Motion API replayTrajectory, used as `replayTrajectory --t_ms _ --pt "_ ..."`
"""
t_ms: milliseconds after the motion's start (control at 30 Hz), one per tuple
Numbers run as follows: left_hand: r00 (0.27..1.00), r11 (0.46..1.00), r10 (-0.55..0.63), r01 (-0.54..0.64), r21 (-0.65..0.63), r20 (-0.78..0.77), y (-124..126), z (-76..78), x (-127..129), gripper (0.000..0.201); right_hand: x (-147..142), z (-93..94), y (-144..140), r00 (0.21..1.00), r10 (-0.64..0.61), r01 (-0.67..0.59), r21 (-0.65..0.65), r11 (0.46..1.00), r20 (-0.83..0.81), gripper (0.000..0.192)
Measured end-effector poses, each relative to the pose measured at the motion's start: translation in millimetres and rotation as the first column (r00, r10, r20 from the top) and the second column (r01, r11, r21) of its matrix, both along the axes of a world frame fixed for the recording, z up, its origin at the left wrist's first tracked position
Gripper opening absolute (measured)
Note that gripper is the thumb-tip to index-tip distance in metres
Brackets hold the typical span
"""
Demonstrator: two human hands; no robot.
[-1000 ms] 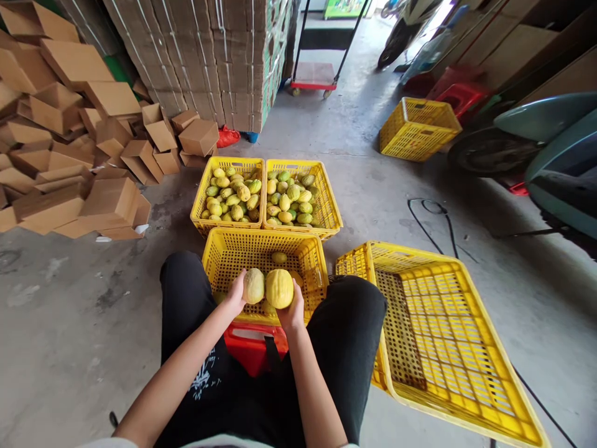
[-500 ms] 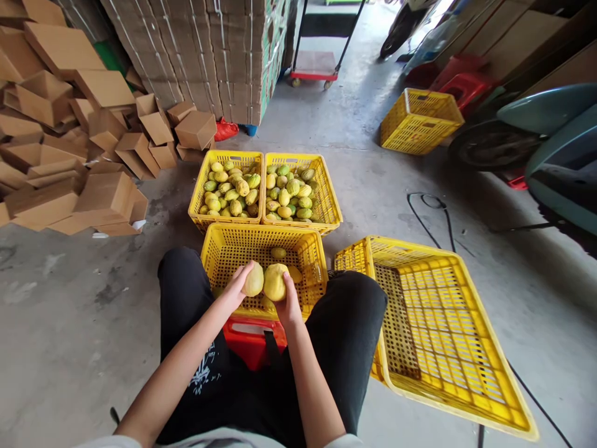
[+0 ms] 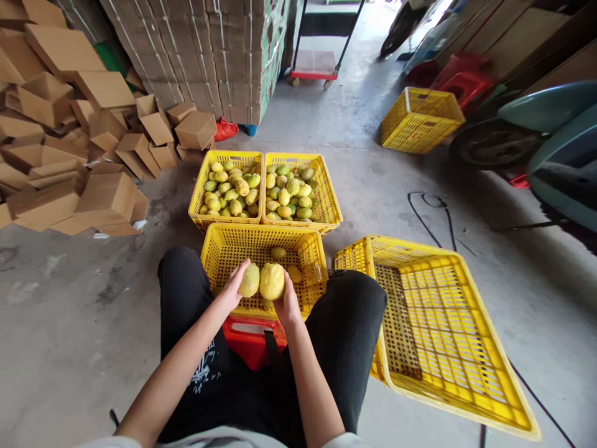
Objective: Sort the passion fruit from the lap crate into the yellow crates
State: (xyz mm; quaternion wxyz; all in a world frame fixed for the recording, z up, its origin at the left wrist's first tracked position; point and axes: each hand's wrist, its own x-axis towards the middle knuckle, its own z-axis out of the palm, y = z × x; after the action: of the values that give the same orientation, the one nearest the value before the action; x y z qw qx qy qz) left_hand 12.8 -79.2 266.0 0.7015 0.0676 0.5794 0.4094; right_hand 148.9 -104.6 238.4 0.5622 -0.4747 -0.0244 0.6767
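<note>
Holding one fruit each, left hand [image 3: 232, 291] grips the paler fruit [image 3: 249, 280], right hand [image 3: 286, 305] the yellower fruit [image 3: 272, 281], touching, centre-frame above the near crate [image 3: 310, 249].

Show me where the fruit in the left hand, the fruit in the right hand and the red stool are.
Fruit in the left hand [image 3: 249, 280]: head view, on its yellow skin.
Fruit in the right hand [image 3: 272, 281]: head view, middle of its skin.
Red stool [image 3: 247, 343]: head view, front edge between the legs.
</note>
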Motion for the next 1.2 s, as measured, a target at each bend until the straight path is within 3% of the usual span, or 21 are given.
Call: replayTrajectory --t_ms 200,400,567,800,933,1000,1200 --pt "1.000 0.998 -0.017 0.018 0.065 -0.013 -1.1 10.0 4.0 0.027 2.0 4.8 -7.3 0.995 0.009 -0.019 0.101 0.995 0.098 0.049" --pt "0.996 0.992 0.093 -0.094 -0.084 -0.018 5.0 -0.7 4.2 0.026 3.8 4.8 -3.3 1.000 0.018 -0.017 -0.039 0.999 0.024 0.044" --pt "0.987 0.983 0.157 -0.154 -0.099 0.027 6.1 -8.8 2.0 0.031 2.2 8.4 -1.0 0.997 0.078 -0.078 -0.028 0.997 0.007 0.041" --pt "0.996 0.999 0.038 -0.040 -0.017 -0.085 -1.2 4.4 2.2 0.031 2.3 -1.8 -4.2 0.997 0.060 -0.057 -0.048 0.997 0.058 0.045" --pt "0.994 1.000 0.011 -0.011 -0.006 -0.111 -5.1 12.3 4.3 0.030 2.5 -1.0 -6.6 0.994 0.036 -0.039 0.031 0.999 0.106 0.047" --pt "0.994 1.000 0.023 -0.023 -0.003 -0.104 -3.8 11.9 4.4 0.027 2.6 0.4 -7.2 0.993 0.038 -0.044 0.045 0.998 0.116 0.047" --pt "0.990 0.986 0.140 -0.142 -0.093 -0.028 5.4 2.8 5.2 0.019 4.0 -4.7 -4.0 0.998 0.057 -0.055 -0.073 0.996 0.026 0.047"
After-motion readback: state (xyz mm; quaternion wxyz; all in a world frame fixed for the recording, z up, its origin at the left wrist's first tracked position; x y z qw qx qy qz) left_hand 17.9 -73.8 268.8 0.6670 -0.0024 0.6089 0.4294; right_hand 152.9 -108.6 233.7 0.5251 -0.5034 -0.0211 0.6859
